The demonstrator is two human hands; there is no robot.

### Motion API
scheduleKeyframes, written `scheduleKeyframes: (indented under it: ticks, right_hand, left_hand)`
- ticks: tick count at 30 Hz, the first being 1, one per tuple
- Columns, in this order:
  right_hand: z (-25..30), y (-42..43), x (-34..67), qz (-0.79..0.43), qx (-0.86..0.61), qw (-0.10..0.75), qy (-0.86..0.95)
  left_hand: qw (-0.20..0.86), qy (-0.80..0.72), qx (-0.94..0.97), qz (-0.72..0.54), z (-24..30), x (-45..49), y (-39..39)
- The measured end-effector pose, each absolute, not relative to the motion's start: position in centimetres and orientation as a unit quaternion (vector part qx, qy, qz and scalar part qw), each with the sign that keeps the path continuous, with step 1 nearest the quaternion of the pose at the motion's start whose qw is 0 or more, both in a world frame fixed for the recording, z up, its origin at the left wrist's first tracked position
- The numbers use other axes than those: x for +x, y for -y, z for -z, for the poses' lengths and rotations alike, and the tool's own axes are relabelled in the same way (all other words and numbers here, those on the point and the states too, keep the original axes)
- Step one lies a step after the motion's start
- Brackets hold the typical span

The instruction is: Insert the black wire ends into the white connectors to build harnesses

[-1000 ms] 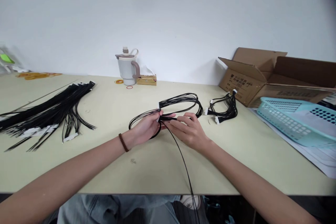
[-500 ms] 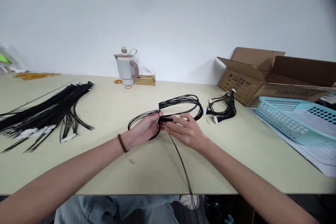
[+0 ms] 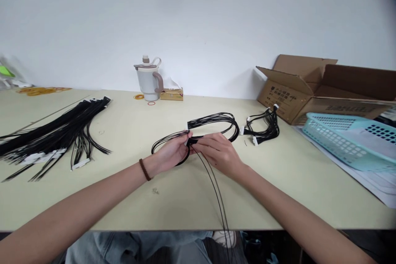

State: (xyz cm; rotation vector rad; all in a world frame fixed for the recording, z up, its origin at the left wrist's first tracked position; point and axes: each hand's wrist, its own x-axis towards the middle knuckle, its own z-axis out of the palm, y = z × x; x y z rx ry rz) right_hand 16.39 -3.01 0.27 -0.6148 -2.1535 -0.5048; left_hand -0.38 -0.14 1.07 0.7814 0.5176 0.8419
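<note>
Far left, a loose pile of black cable harnesses [image 3: 52, 134] lies fanned on the desk [image 3: 173, 198]. At centre, the left hand [image 3: 171, 152] is closed on the coiled black cable bundle [image 3: 213, 126], pinching it at the crossing; the right hand [image 3: 218, 154] curls beside it, fingers apparently gripping the loose strand [image 3: 216, 198] (contact partly hidden). The coil's long axis runs left–right, its white connector [image 3: 187, 125] facing left. Should either grip slacken, the loops may spring apart, and the strand trailing over the desk edge could snag. A finished bundle [image 3: 262, 128] and turquoise basket [image 3: 346, 140] lie right.
</note>
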Motion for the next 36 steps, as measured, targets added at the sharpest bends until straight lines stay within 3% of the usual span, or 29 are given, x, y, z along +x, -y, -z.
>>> scheduleKeyframes:
  ticks: [8,11,13,15,18,21,28,36]
  right_hand:
    - [-2.6,3.7,16.9,-0.234,-0.335,0.588,0.698]
    - [-3.7,3.1,18.6,-0.319,-0.315,0.687,0.572]
    - [-4.2,2.8,19.8,-0.267,-0.329,0.741,0.522]
    - [-4.3,2.8,20.4,-0.127,-0.375,0.749,0.531]
    - [-3.8,3.1,20.2,0.125,-0.399,0.628,0.657]
    - [-3.0,3.4,19.2,0.263,-0.329,0.494,0.761]
    - [-2.3,3.3,18.9,0.338,-0.312,0.426,0.779]
    - [-2.5,3.4,18.8,0.360,-0.302,0.416,0.778]
  left_hand:
    - [0.785,-0.251,0.400,-0.400,-1.2,-0.7,-0.2]
    - [0.769,-0.272,0.416,-0.401,-1.2,-1.0,-0.2]
    - [0.764,-0.274,0.423,-0.404,-0.9,-1.1,-0.2]
    - [0.763,-0.263,0.429,-0.406,-0.6,-1.2,-0.3]
    - [0.758,-0.244,0.448,-0.406,-0.3,-1.2,-0.3]
    - [0.746,-0.229,0.478,-0.403,-0.2,-1.1,-0.3]
    - [0.732,-0.186,0.533,-0.382,0.0,-1.2,-0.1]
    - [0.731,-0.181,0.537,-0.380,0.3,-1.0,-0.5]
